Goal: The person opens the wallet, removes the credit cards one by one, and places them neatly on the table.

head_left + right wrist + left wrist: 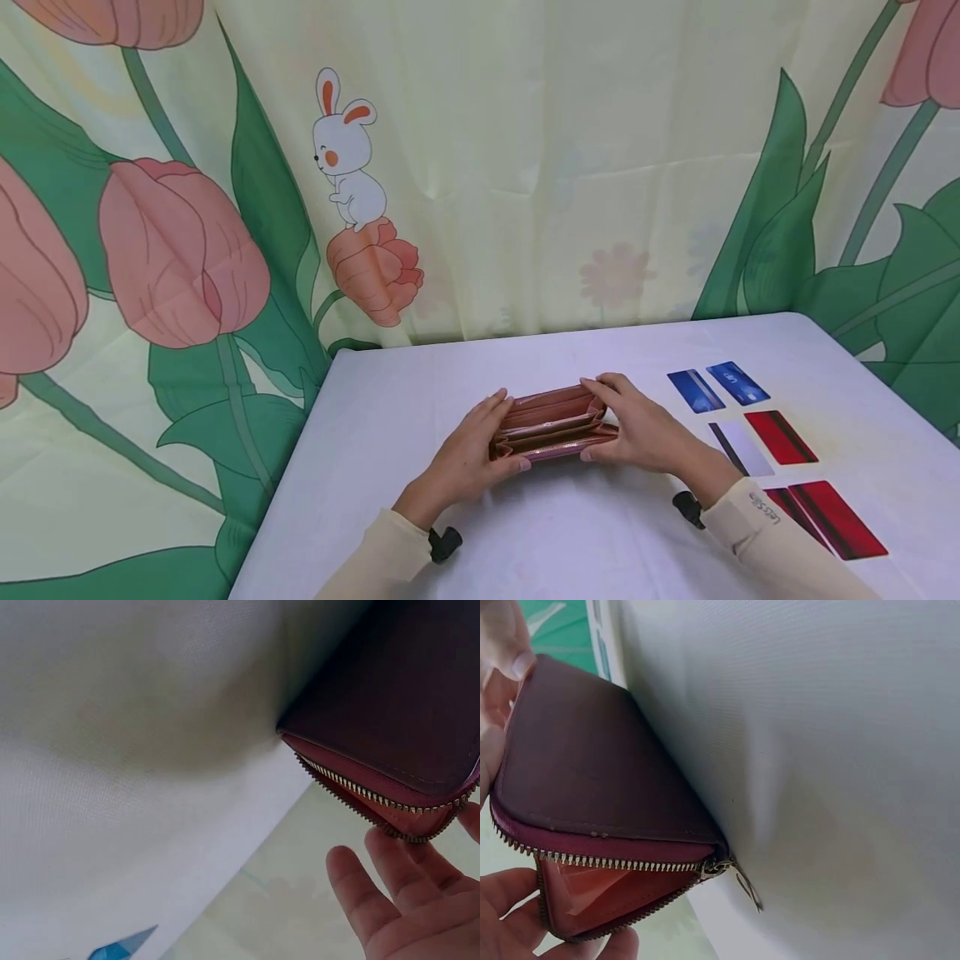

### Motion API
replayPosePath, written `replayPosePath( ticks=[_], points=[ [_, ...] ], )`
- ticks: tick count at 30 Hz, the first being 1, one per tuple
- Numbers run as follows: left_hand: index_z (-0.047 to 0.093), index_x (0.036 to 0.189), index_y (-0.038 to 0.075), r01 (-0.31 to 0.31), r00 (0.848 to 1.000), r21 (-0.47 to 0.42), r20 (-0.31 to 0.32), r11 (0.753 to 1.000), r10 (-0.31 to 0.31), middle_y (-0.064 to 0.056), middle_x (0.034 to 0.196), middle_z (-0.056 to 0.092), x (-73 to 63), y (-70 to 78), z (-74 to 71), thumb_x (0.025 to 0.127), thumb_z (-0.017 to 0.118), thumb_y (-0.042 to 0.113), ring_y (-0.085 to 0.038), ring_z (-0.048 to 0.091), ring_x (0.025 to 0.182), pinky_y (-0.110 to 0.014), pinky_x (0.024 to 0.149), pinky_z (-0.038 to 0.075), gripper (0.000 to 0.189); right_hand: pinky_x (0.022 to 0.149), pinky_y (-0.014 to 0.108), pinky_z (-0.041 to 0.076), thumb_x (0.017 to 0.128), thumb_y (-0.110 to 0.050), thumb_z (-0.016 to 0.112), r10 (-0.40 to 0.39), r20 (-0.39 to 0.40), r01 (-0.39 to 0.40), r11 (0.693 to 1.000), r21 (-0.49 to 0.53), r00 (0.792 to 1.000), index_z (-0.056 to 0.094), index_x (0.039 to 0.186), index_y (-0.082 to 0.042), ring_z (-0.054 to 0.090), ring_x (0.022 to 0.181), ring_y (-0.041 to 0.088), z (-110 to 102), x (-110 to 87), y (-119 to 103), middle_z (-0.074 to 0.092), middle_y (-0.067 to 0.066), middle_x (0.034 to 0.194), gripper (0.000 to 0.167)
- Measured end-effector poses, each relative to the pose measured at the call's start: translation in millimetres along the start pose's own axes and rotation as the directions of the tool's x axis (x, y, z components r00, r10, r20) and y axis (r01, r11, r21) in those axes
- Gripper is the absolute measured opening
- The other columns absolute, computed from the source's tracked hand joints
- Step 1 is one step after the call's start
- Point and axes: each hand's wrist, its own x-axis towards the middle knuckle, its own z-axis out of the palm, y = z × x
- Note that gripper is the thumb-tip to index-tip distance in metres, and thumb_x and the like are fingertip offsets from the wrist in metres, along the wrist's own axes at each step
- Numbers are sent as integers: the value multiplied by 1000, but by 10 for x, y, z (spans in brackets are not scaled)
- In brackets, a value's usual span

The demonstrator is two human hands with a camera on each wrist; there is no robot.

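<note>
A dark pinkish-brown zip wallet (553,414) is spread wide between both hands, its inner compartments facing up. The left hand (467,446) grips its left end, thumb on the near side and fingers on the far side. At the right end, the right hand (647,429) holds it the same way, thumb toward the near panel. In the left wrist view the wallet (592,750) shows its smooth outer cover, the undone zipper (622,862) and a metal zipper pull (747,889) hanging at the corner. Fingers (409,889) of the right hand touch the toothed edge in the right wrist view.
Several cards lie on the white-covered table (360,467) to the right: two blue cards (696,392), a white card with a dark stripe (738,448), a red card (782,437) and overlapping red cards (840,521). A tulip-printed curtain (510,167) hangs behind the table.
</note>
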Motion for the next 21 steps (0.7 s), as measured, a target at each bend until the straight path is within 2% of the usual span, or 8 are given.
replayPosePath(
  ticks=[5,12,17,21],
  points=[
    [36,163,14,-29,998,39,-49,999,31,-2,169,34,-17,3,-14,96,73,48,-24,35,154,-50,119,37,84,91,54,56,79,-40,92,11,-20,-11,1000,7,1000,54,150,-4,63,115,33,-20,10,-15,53,18,140,89],
    [46,157,13,-30,991,47,-132,998,36,-3,152,55,-16,13,-12,99,72,41,-19,58,133,-43,107,51,70,85,45,58,85,-33,88,14,-57,-14,1000,-2,998,63,142,-5,65,106,26,-30,-2,1,61,12,128,69],
    [57,149,11,-31,982,54,-187,998,40,-3,136,66,-22,6,-15,100,72,32,-15,64,114,-37,94,56,56,79,40,58,88,-19,85,-12,-97,11,1000,-20,995,69,133,-6,65,97,21,-47,-3,-10,67,8,118,49],
    [65,141,10,-42,976,38,-212,998,49,-3,128,70,-27,-9,-22,101,71,25,-14,65,107,-34,89,57,43,78,37,58,89,-8,82,-29,-129,26,999,-24,991,73,127,-6,64,94,17,-53,2,-5,70,4,110,39]
  ],
)
